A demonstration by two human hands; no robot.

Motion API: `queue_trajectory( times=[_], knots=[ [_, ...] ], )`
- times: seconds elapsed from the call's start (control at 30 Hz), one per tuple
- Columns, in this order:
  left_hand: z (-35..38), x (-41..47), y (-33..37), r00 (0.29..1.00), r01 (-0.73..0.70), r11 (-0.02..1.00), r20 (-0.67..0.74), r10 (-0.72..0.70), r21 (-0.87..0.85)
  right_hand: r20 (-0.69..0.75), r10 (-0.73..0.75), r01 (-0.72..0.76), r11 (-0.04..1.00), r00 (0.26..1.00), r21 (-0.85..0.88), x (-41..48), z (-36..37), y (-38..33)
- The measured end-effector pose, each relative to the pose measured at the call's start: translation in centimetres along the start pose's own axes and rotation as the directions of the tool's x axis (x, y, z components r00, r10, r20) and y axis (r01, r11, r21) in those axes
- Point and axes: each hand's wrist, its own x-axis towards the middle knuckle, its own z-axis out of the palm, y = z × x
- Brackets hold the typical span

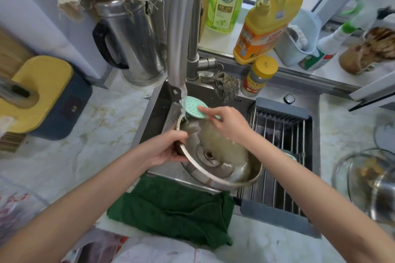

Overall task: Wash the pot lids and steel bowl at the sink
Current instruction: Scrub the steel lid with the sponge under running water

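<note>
A steel bowl (pixel 245 177) sits tilted in the sink, with a steel pot lid (pixel 213 160) and cloudy water inside it. My left hand (pixel 171 147) grips the bowl's left rim. My right hand (pixel 226 121) pinches a round mint-green silicone scrubber (pixel 192 107) above the bowl's far edge. Water runs from the steel faucet (pixel 179 49) onto the scrubber and into the bowl.
A steel drying rack (pixel 282 134) spans the sink's right half. A green towel (pixel 175 205) hangs over the sink's (pixel 154 113) front edge. Detergent bottles (pixel 267 23), a small jar (pixel 259 77) and a rag (pixel 224 85) stand behind. A steel kettle (pixel 132 38) is at the left, a glass bowl (pixel 363 173) at the right.
</note>
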Motion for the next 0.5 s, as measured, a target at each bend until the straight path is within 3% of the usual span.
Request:
queue_trajectory(
  times=[0.03, 0.13, 0.17, 0.3, 0.43, 0.5],
  knots=[
    [0.2, 0.0, 0.1, 1.0, 0.006, 1.0, 0.001, -0.006, -0.013, 0.018, -0.001, 0.0, 1.0, 1.0, 0.017, -0.2, 0.1, -0.1],
    [-0.4, 0.5, 0.0, 0.999, -0.037, 0.999, -0.02, 0.037, -0.021, 0.161, -0.226, 0.202, 0.967, 0.961, 0.154, -2.1, 1.5, -1.3],
    [-0.5, 0.6, 0.0, 0.999, -0.046, 0.999, -0.018, 0.045, -0.022, 0.161, -0.233, 0.21, 0.967, 0.959, 0.143, -2.0, 1.4, -1.3],
    [0.1, 0.5, 0.2, 0.999, -0.027, 1.0, -0.021, 0.026, -0.017, -0.015, -0.004, 0.004, 0.999, 1.0, -0.034, 0.4, -0.1, -0.8],
    [-1.0, 0.5, 0.2, 0.997, -0.068, 0.997, -0.022, 0.069, 0.031, 0.106, -0.206, 0.194, 0.974, 0.973, 0.116, -1.9, 1.1, -2.7],
    [-1.2, 0.6, 0.4, 0.995, -0.097, 0.994, -0.031, 0.099, 0.059, 0.016, -0.135, 0.134, 0.989, 0.991, 0.066, -0.7, 0.6, -1.7]
  ],
)
